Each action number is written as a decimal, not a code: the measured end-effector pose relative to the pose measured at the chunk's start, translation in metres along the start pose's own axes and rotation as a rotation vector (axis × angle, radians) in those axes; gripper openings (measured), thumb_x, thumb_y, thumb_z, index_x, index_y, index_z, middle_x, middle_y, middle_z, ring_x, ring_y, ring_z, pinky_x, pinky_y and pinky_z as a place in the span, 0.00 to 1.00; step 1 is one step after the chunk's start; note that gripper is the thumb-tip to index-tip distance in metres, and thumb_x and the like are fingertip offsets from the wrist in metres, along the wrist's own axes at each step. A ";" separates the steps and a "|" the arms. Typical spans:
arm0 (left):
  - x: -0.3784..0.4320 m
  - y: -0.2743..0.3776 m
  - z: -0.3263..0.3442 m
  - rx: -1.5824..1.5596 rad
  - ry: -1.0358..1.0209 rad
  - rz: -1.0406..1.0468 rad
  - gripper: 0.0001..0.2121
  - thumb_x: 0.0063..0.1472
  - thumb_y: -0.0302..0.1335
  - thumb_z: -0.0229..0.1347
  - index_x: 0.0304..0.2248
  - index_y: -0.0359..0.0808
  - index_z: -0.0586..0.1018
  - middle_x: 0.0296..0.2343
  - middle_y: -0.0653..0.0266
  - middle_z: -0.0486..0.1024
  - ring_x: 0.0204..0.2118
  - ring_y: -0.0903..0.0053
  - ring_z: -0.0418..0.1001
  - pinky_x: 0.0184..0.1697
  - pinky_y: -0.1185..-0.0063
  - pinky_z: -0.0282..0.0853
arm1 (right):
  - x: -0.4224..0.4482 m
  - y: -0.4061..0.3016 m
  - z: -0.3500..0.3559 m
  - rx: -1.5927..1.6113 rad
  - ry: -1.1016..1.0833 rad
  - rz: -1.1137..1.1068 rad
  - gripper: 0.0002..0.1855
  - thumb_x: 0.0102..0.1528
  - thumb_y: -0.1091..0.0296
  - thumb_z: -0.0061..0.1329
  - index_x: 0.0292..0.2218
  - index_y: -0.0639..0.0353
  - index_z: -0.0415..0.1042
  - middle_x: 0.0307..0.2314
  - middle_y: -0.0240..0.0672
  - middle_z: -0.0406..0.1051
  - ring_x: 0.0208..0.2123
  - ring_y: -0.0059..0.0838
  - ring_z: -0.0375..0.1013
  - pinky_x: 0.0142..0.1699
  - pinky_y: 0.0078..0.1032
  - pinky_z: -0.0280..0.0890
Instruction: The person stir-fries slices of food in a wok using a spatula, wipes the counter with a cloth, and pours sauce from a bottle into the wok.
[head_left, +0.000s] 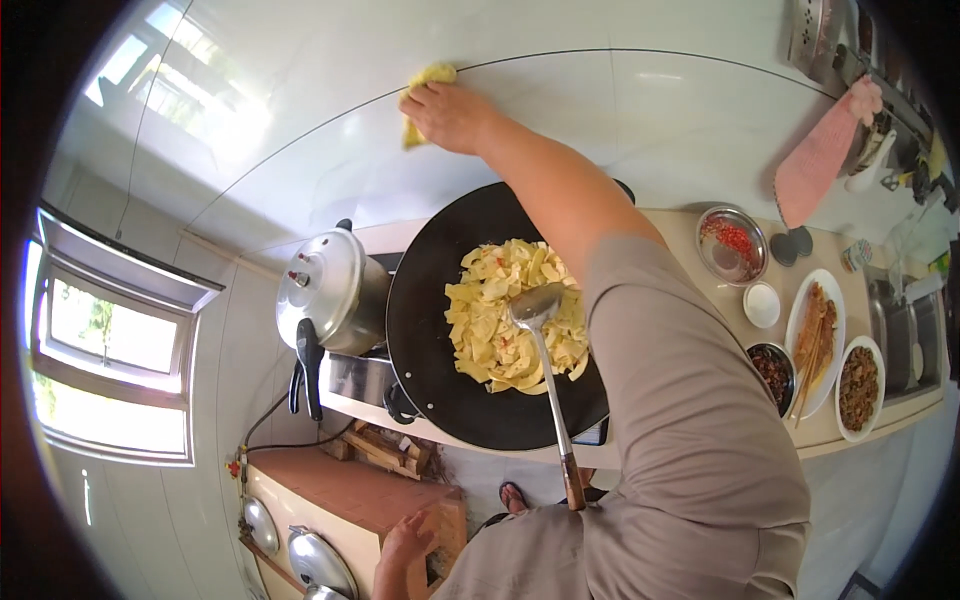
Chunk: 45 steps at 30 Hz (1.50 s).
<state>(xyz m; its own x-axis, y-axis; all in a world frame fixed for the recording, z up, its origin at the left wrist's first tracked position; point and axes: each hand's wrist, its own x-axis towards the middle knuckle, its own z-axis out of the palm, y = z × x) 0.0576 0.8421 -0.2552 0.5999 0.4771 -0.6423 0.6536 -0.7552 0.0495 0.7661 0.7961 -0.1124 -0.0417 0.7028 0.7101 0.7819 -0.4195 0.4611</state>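
Note:
My right hand (450, 116) is pressed to the tiled wall (540, 90), its fingers over a crumpled yellow cloth (416, 135). Below that outstretched arm sits a large black wok (427, 315). Sliced pale-yellow vegetable pieces (487, 330) fill its middle. A metal spatula (551, 382) lies in the wok, its bowl on the food and its wooden handle reaching over the rim to my shirt. Down at my left side, my left hand (405, 538) hangs near the corner of a reddish-brown tiled ledge (337, 480), with nothing seen in it.
Left of the wok stands a pressure cooker (322, 292). On the right counter are a steel bowl with chopped red pieces (731, 247), a small white bowl (761, 305), a plate of fish with chopsticks (814, 345), and a dish (860, 386) beside the sink (904, 337). Pot lids (319, 559) stand lower left.

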 end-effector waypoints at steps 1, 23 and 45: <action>0.003 -0.002 0.002 -0.002 -0.012 -0.030 0.25 0.58 0.32 0.61 0.55 0.45 0.73 0.45 0.57 0.75 0.40 0.67 0.78 0.43 0.71 0.73 | -0.013 0.005 -0.001 0.003 0.082 -0.009 0.08 0.52 0.66 0.48 0.30 0.54 0.79 0.45 0.26 0.66 0.51 0.28 0.62 0.57 0.26 0.61; 0.020 -0.022 -0.002 -0.140 -0.010 0.013 0.27 0.55 0.39 0.63 0.54 0.46 0.73 0.41 0.53 0.77 0.38 0.61 0.78 0.42 0.66 0.73 | -0.263 0.096 -0.064 -0.087 -0.511 -0.431 0.06 0.51 0.66 0.51 0.33 0.48 0.77 0.43 0.22 0.68 0.49 0.23 0.63 0.52 0.23 0.59; 0.041 -0.028 -0.014 -0.123 0.046 0.170 0.23 0.56 0.35 0.61 0.52 0.41 0.75 0.40 0.53 0.77 0.34 0.59 0.79 0.38 0.65 0.75 | -0.378 0.033 -0.068 0.122 -0.371 0.815 0.13 0.51 0.73 0.47 0.39 0.58 0.78 0.41 0.40 0.68 0.46 0.43 0.65 0.52 0.35 0.64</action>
<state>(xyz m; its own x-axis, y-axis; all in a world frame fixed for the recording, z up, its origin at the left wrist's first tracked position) 0.0706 0.8897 -0.2721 0.7251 0.3698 -0.5809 0.5908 -0.7674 0.2489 0.7648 0.4778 -0.3292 0.7410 0.3628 0.5651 0.5422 -0.8197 -0.1846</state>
